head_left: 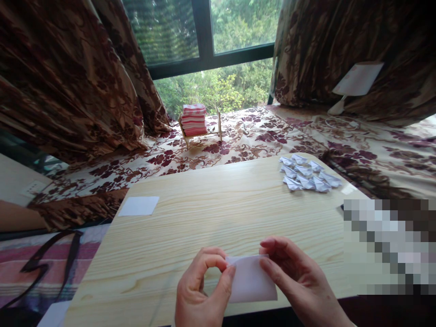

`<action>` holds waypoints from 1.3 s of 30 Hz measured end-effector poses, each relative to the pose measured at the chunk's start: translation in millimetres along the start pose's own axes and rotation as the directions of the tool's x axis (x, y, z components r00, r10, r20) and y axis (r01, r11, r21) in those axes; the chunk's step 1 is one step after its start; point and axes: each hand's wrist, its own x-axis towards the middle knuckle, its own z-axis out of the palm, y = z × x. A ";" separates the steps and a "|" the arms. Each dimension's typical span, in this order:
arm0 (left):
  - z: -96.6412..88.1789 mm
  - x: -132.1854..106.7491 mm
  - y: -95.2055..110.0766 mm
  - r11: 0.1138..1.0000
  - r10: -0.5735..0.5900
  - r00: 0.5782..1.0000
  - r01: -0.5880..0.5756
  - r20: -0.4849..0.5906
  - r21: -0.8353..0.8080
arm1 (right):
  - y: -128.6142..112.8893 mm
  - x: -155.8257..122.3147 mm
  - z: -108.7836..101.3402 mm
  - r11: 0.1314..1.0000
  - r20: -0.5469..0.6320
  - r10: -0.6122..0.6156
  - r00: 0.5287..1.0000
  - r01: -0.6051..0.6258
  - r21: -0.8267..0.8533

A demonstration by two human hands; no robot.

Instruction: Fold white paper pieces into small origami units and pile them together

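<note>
White paper [254, 284] is held between my two hands above the near part of the pale wood-grain table [218, 213], right of its middle. My left hand [206, 286] has thumb and forefinger clamped together on the paper's left side, close to its far corner; the remaining fingers curl behind and are partly hidden. My right hand [299, 277] grips the far right corner, thumb on the face towards me, forefinger tip raised apart from the thumb. Whatever backs that thumb is concealed. The far edge of the paper bows slightly; I cannot make out whether it is one layer or two. Both wrists run out of view at the near side.

At the far right of the table lies a group of folded white pieces [306, 173], so overlapped that I cannot count them reliably. A flat white sheet [139, 205] lies at the far left. Another sheet [54, 314], near left, is cut off by the edge of view. A pixelated block [388, 247] obscures the right side of the table and what lies beyond.

Past the far edge, a small stand [221, 126] bears a pink-and-white striped stack [194, 120], material unclear. The far right curtain [313, 50] fades into shadow behind a white lamp [358, 79].
</note>
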 end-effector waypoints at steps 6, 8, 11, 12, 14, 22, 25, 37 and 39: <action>2.3 -1.9 -2.0 1.000 0.021 0.999 -0.022 -0.035 -0.022 | -1.2 -3.0 4.7 0.999 -0.035 0.012 0.999 -0.011 0.036; 2.7 -2.4 -2.3 0.999 0.011 0.999 -0.012 -0.051 -0.033 | -0.6 -3.1 4.7 0.999 -0.038 0.014 0.999 -0.013 0.042; 2.9 -3.1 -2.6 0.999 0.000 0.998 -0.003 -0.061 -0.050 | 0.0 -2.9 4.2 0.999 -0.040 0.012 0.999 -0.011 0.041; 2.9 -3.3 -3.0 0.999 0.000 0.998 -0.003 -0.061 -0.054 | 0.2 -2.7 3.7 0.999 -0.039 0.008 0.999 -0.006 0.034; 2.8 -3.8 -4.4 0.998 0.004 0.998 -0.007 -0.055 -0.058 | 1.3 -2.0 1.9 1.000 -0.032 -0.009 0.999 0.010 0.014; 1.6 -5.5 -10.2 0.997 0.065 0.994 -0.061 -0.093 0.046 | 10.4 3.6 -9.6 0.989 0.125 -0.078 0.989 0.092 -0.116; 0.2 -3.6 -6.1 0.967 0.211 0.976 -0.200 -0.058 0.157 | 1.8 9.6 -10.2 0.960 0.217 -0.077 0.973 0.131 -0.249; -6.6 6.7 -5.5 0.981 -0.189 0.936 0.171 0.296 0.089 | -32.8 34.7 5.9 0.894 0.590 -0.085 0.803 0.323 -0.311; -5.5 11.8 -3.8 0.975 -0.218 0.866 0.218 0.450 0.053 | -33.8 37.3 8.2 0.896 0.605 -0.105 0.789 0.339 -0.286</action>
